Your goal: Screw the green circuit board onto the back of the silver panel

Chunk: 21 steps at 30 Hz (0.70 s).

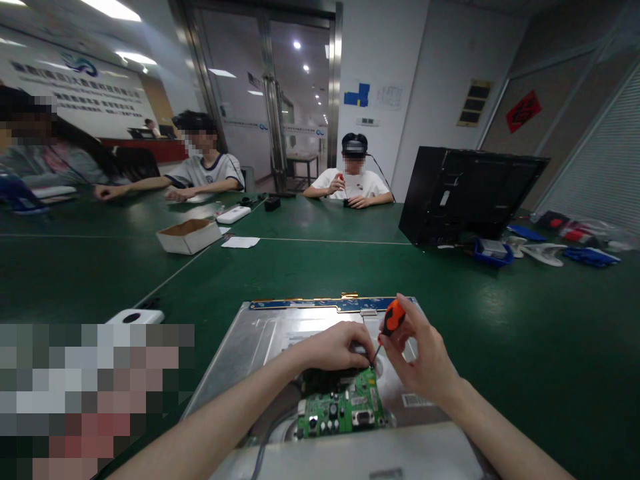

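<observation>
My right hand (425,357) is closed around the orange and black handle of a screwdriver (394,317). The shaft slants down to the upper right corner of a green circuit board (345,407). Right at that tip, the fingers of my left hand (340,345) are curled and pinched together; whatever they hold is hidden. The board is fixed on the back of a silver metal display panel (260,340), which lies flat in front of me. Along the panel's far edge runs a narrow blue circuit strip (310,305). My left hand covers part of the green board's far side.
A black monitor (465,193) stands at the right, by a small blue tray (493,252). An open white box (187,237) and papers (241,242) are on the green table (320,267). Several people sit around it, one across holding a small red-handled tool.
</observation>
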Motion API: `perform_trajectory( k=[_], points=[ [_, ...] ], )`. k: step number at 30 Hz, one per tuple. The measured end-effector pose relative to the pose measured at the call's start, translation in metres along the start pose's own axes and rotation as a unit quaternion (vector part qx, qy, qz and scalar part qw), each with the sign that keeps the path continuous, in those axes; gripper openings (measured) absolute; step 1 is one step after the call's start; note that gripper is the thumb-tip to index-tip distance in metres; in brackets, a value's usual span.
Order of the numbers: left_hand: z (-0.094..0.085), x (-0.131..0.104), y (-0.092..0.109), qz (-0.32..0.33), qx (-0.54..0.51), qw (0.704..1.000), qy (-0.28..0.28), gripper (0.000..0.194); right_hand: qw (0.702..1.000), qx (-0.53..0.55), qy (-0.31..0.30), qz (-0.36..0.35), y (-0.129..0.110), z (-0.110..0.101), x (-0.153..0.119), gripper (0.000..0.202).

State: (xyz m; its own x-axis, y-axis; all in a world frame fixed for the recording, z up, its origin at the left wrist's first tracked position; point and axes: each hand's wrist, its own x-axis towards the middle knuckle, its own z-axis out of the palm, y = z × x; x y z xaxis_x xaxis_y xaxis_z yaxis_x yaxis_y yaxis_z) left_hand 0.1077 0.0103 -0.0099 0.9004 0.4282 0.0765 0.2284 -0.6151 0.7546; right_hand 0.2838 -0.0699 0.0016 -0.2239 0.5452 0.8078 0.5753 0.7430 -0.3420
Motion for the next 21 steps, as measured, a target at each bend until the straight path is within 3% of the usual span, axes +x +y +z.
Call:
perform_trajectory(
  k=[8,15,21],
  points=[
    [-0.0008,0.0000,-0.0036,-0.001,0.009,1.000,-0.007,0.022,0.999,-0.019,0.016,-0.023,0.0001,0.0006,0.0019,0.062],
    [0.0004,0.0001,-0.0027,-0.002,-0.010,1.000,-0.003,0.019,1.000,0.012,-0.016,0.004,0.0004,-0.0020,-0.0027,0.064],
    [0.0014,-0.0005,-0.0028,-0.020,-0.005,1.000,0.007,0.017,1.000,-0.005,0.001,0.010,0.0030,0.0004,-0.0067,0.064]
  ],
)
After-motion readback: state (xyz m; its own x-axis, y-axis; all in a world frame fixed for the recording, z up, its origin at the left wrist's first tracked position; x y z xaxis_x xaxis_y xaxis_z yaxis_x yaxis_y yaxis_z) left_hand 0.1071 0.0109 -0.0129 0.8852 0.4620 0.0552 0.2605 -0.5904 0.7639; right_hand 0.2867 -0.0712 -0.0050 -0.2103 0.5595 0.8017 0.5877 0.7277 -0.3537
